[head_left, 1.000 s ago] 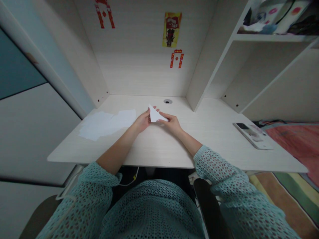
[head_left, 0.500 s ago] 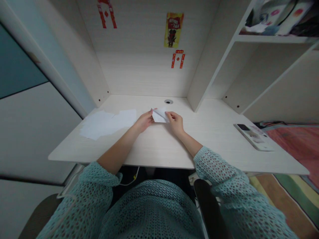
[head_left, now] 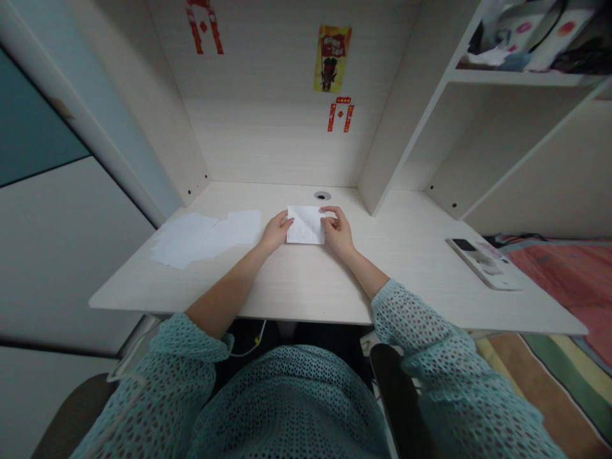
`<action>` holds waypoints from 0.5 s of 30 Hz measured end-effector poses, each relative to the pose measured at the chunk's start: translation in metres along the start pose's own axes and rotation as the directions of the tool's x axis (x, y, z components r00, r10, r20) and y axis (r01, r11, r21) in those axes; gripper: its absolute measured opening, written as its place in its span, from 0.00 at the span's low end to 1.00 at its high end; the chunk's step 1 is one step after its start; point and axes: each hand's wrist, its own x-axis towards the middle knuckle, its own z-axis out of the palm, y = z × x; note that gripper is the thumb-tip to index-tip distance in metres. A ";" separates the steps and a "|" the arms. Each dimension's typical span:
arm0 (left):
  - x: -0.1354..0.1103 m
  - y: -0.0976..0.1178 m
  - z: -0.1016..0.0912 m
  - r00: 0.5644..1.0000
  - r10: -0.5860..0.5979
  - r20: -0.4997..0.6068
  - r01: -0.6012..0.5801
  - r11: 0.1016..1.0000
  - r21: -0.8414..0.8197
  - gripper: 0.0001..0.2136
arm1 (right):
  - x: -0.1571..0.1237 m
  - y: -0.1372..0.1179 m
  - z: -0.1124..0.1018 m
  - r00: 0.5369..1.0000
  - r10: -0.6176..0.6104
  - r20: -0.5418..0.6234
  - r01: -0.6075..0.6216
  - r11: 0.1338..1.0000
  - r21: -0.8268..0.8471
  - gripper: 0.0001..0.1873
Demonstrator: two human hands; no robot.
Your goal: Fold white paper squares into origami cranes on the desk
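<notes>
Faintly lined white paper (head_left: 306,231)
Spans between left hand (head_left: 274,233) and right hand (head_left: 340,236), each pinching its nearer side edge.

The single view looks from the person's head, forward and steeply down over the white desk surface (head_left: 411,255). The torso (head_left: 291,408) lies close below the lens; both front corners of the surface show, its back edge farther off, meeting the upright back panel (head_left: 268,140).
</notes>
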 end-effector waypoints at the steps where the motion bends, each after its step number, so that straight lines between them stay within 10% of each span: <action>1: 0.000 0.000 0.000 1.000 -0.005 -0.031 0.005 1.000 -0.005 0.16 | 0.000 -0.001 0.000 0.999 -0.011 0.038 0.011 1.000 -0.002 0.16; 15: -0.019 0.035 0.003 0.998 0.057 0.004 -0.057 0.997 0.055 0.31 | 0.006 -0.007 -0.008 0.936 0.195 0.292 -0.282 0.913 0.296 0.22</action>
